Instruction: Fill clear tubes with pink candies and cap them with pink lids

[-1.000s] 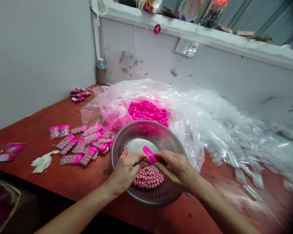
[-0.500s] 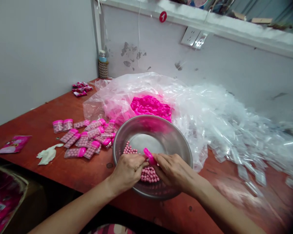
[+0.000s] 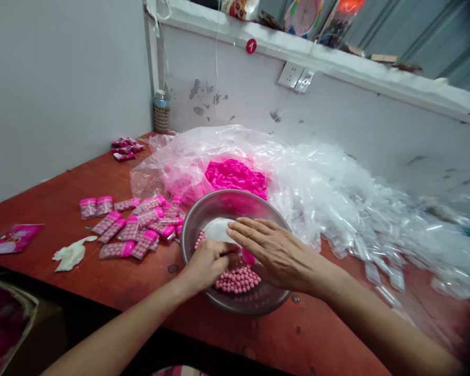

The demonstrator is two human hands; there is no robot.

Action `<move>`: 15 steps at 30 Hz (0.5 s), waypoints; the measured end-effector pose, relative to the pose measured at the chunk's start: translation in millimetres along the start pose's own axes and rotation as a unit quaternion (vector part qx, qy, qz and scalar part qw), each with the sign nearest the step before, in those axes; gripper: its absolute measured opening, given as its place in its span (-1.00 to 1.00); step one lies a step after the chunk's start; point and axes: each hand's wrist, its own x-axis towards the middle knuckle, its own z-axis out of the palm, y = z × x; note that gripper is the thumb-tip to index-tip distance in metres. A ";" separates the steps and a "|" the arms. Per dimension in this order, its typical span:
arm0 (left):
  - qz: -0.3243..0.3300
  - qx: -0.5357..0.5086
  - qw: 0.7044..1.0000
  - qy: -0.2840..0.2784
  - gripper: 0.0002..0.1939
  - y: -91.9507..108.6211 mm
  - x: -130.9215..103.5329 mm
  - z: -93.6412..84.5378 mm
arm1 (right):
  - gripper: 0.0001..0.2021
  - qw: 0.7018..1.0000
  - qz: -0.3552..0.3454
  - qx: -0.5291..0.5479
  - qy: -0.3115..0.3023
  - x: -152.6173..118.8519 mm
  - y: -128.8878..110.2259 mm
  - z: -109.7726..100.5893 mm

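A steel bowl [image 3: 254, 201] stands in front of me with pink beads [image 3: 238, 280] lying in its near part. Over it, my left hand [image 3: 207, 263] is closed around a small container whose body is mostly hidden by the fingers. Its bright pink cap [image 3: 248, 256] shows between my two hands. My right hand [image 3: 276, 249] is stretched out with straight fingers, its palm side at the cap; whether it presses on it is hidden. To the left lies a pile of clear containers [image 3: 144, 244] filled with pink beads and topped with pink caps.
Behind the bowl a plastic bag [image 3: 172, 156] holds loose pink caps [image 3: 237, 175]. Many clear empty containers [image 3: 372, 271] spread to the right. A white scrap [image 3: 71, 254], a pink packet [image 3: 15, 238] and small sachets [image 3: 126, 148] lie left. An open carton [image 3: 31, 324] stands below the table edge.
My right hand has gone from gripping at the pink cap to lying straight-fingered over it. My left hand keeps its closed hold. The view has shifted slightly, showing more of the shelf.
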 end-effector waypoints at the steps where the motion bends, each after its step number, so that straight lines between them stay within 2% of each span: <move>1: -0.007 -0.010 1.000 0.012 -0.81 -1.3 0.3 0.1 | -0.39 1.000 0.006 -0.017 -0.003 0.8 1.6 -1.6; 4: -0.029 -0.055 0.997 0.049 -0.80 -3.1 1.5 -1.6 | -0.45 0.995 0.066 -0.057 0.039 0.3 4.7 2.8; 8: -0.055 -0.129 0.985 0.104 -0.75 -2.2 5.1 -4.6 | -0.44 0.985 0.135 -0.042 0.098 -0.8 -3.9 23.6; 11: -0.067 -0.163 0.976 0.126 -0.75 -2.6 8.1 -3.8 | -0.33 0.973 0.183 -0.052 0.131 3.8 -18.4 41.8; 15: -0.065 -0.198 0.969 0.135 -0.76 -3.7 9.6 0.0 | -0.38 0.953 0.229 -0.072 0.186 12.1 -29.0 61.1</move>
